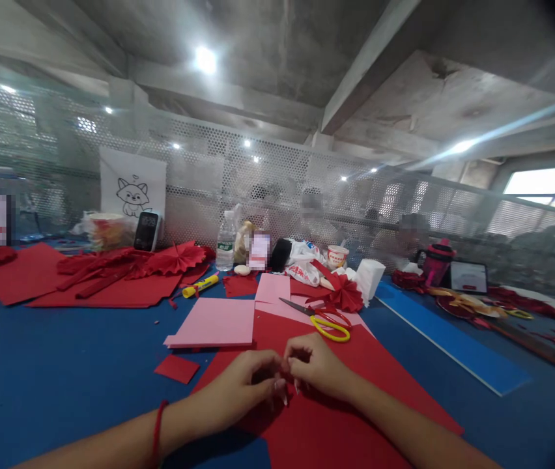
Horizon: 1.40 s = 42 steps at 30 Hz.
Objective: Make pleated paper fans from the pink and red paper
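Left hand (241, 384) and right hand (319, 366) meet fingertip to fingertip, each grip pinched nearly closed on a small red paper piece (284, 372). It sits between them, above the red sheet (346, 417) on the bench (62, 378).

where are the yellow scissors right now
In the head view, the yellow-handled scissors lie mid-table on the red paper sheet, just beyond both hands, beside a folded red paper fan.

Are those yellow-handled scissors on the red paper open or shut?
Open: the yellow-handled scissors lie flat on the red paper sheet, handle loops and blades spread apart.
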Tool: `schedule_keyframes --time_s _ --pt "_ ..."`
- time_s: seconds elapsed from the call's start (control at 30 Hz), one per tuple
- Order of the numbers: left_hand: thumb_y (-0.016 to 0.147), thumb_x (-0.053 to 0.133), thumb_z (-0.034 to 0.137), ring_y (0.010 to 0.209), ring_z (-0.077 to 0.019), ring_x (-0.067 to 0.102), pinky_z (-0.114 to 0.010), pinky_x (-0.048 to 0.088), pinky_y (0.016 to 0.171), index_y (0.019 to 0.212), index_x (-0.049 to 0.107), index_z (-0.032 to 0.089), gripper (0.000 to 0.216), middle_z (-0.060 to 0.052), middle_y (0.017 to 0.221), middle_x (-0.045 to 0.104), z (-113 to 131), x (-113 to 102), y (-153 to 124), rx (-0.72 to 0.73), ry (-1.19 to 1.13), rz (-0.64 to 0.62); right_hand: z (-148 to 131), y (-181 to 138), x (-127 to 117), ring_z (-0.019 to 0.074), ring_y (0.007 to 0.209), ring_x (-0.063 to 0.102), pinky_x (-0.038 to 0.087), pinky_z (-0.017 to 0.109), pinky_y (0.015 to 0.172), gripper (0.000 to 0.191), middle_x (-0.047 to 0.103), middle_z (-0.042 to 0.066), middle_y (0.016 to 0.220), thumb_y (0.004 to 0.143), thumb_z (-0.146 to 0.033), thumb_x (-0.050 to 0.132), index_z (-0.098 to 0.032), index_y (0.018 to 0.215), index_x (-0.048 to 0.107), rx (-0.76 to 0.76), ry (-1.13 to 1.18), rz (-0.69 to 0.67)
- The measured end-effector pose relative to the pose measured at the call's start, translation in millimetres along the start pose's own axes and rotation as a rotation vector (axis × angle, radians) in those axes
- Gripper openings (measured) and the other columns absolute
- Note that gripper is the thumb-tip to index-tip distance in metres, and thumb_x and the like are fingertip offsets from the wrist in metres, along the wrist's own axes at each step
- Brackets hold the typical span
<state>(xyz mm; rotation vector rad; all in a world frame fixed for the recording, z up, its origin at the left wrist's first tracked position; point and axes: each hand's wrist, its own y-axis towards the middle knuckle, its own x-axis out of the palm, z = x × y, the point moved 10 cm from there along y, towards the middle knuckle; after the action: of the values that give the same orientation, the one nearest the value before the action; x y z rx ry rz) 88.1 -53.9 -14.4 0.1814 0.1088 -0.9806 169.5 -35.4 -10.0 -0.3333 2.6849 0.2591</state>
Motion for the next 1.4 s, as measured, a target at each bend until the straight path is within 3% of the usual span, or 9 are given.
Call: schedule_keyframes --time_s 0.17,0.37,0.53,0.7,0.83,0.97,1.1,1.2,1.4 --pt "0.086 0.059 0.039 0.075 -0.0169 0.060 -0.029 0.046 0.070 0.120 0.052 0.018 0.040 -0.005 0.088 0.064 2.5 -4.1 -0.1 0.024 0.003 0.048 4.7 6.0 -9.3 0.0086 0.040 0.053 0.038 0.016 0.038 0.021 0.059 -0.005 0.053 0.083 -0.039 0.053 -0.018 0.086 0.054 0.017 0.160 -0.036" --pt "0.089 0.055 0.036 0.083 -0.0167 0.058 -0.028 0.044 0.074 0.143 0.038 0.028 0.057 -0.006 0.111 0.062 9.9 -8.6 -10.1 -0.031 0.201 0.085 19.0 1.4 -123.1 0.0180 0.093 0.070 0.057 0.026 0.067 0.075 0.061 0.009 0.128 0.071 -0.036 0.071 -0.027 0.137 0.035 -0.153 0.406 0.658" --pt "0.089 0.058 0.038 0.104 -0.0221 0.058 -0.031 0.045 0.091 0.145 0.040 0.033 0.059 -0.006 0.126 0.061 11.0 -12.7 -17.8 -0.010 0.356 0.074 54.0 -6.7 -144.8 0.0244 0.099 0.068 0.059 0.036 0.078 0.090 0.058 0.013 0.133 0.063 -0.029 0.075 -0.024 0.142 0.032 0.000 0.514 0.822" --pt "0.087 0.057 0.026 0.121 -0.0273 0.053 -0.038 0.039 0.105 0.135 0.053 0.030 0.048 -0.008 0.135 0.058 15.4 -38.3 -12.9 0.110 0.655 0.239 38.6 -7.2 -135.6 0.0231 0.096 0.069 0.060 0.034 0.072 0.063 0.065 0.010 0.120 0.068 -0.034 0.072 -0.023 0.126 0.048 -0.041 0.435 0.788" --pt "0.086 0.055 0.023 0.114 -0.0285 0.056 -0.040 0.043 0.099 0.121 0.062 0.022 0.036 -0.012 0.124 0.063 21.1 -57.1 -8.5 0.109 0.814 0.306 25.3 -1.8 -120.0 0.0167 0.063 0.069 0.053 0.023 0.051 0.037 0.070 0.004 0.078 0.074 -0.044 0.068 -0.017 0.098 0.061 -0.055 0.307 0.636" --pt "0.086 0.054 0.024 0.115 -0.0285 0.056 -0.041 0.042 0.100 0.118 0.063 0.021 0.033 -0.011 0.125 0.063 28.3 -70.9 -6.1 0.132 0.805 0.345 8.4 4.1 -64.8 0.0138 0.045 0.063 0.049 0.023 0.044 0.034 0.068 0.002 0.065 0.080 -0.044 0.066 -0.014 0.096 0.062 -0.061 0.281 0.163" --pt "0.086 0.055 0.025 0.124 -0.0291 0.052 -0.043 0.039 0.106 0.123 0.060 0.021 0.038 -0.011 0.135 0.058 22.4 -71.9 -4.5 0.140 0.837 0.327 -8.3 -12.8 1.8 0.0192 0.078 0.073 0.055 0.026 0.061 0.047 0.072 0.012 0.104 0.085 -0.037 0.065 -0.019 0.127 0.052 0.000 0.354 -0.393" --pt "0.092 0.051 0.033 0.137 -0.0300 0.040 -0.046 0.029 0.114 0.138 0.051 0.021 0.048 -0.011 0.149 0.046 6.9 -63.6 -3.4 0.075 0.933 0.240 -14.0 -7.9 -7.5 0.0214 0.106 0.067 0.055 0.030 0.076 0.063 0.057 0.014 0.131 0.085 -0.035 0.066 -0.027 0.139 0.037 -0.059 0.394 -0.299" --pt "0.099 0.034 0.052 0.147 -0.0281 0.021 -0.046 0.015 0.120 0.154 0.023 0.024 0.063 -0.007 0.159 0.021 -9.6 -41.0 -5.0 0.046 1.097 0.033 -0.7 7.3 -40.3 0.0195 0.100 0.067 0.049 0.041 0.093 0.046 0.066 0.007 0.107 0.085 -0.034 0.065 -0.021 0.126 0.047 -0.145 0.282 -0.014"
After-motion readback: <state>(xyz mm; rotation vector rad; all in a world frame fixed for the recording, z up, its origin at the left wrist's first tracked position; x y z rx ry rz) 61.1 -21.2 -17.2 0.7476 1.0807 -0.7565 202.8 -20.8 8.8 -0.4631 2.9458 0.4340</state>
